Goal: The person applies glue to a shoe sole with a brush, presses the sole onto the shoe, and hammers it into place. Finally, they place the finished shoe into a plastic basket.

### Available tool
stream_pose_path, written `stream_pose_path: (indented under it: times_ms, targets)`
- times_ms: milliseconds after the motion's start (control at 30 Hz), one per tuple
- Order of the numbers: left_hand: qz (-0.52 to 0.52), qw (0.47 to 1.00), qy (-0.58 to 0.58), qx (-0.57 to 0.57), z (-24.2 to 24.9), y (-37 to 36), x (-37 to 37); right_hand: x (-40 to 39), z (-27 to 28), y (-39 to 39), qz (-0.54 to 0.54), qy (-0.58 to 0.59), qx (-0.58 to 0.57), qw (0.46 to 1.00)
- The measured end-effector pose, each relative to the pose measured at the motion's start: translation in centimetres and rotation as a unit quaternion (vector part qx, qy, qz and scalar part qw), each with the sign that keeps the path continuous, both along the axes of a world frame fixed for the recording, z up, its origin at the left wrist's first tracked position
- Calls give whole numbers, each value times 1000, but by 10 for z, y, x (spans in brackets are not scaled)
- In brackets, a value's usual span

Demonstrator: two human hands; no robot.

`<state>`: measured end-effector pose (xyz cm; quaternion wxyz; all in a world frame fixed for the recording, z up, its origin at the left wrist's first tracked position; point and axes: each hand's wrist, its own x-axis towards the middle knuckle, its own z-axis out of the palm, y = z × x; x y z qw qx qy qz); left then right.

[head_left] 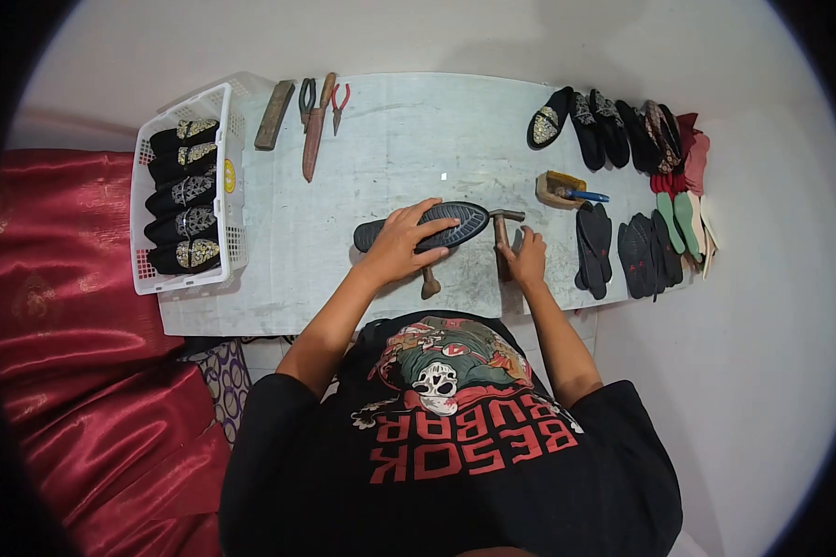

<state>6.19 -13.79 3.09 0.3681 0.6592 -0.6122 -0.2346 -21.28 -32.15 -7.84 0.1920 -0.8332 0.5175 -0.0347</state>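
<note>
My left hand [407, 243] lies across a black shoe [464, 221] turned with its ridged sole up, gripping it by the middle. The toe points right. From under the shoe's near side sticks a brown knobbed piece [430, 286]; the rest of it is hidden. Just right of the toe is a hammer [502, 265], its metal head toward the far side and its wooden handle toward me. My right hand [529, 257] is at the handle, its thumb side against it and its fingers apart, not wrapped round it.
At left, a white basket [234, 218] holds several black shoes with decorated toes. Pliers [307, 102], red-handled pincers [339, 107], a knife [314, 139] and a wooden block [274, 115] lie at the back. On the right are a container with a brush [559, 188], black soles [594, 246] and more shoes [550, 119].
</note>
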Motion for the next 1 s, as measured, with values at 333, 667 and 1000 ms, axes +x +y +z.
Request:
stream_pose_path:
  times_ms: [333, 667, 1000]
  targets:
    - [62, 996, -15, -61, 3, -14, -21, 1, -22, 37, -36, -45, 125, 990]
    - [118, 986, -104, -63, 1, -12, -41, -22, 30, 41, -254, -245, 345, 870]
    - [128, 986, -81, -65, -3, -14, -43, 16, 166, 67, -168, -536, 355, 747]
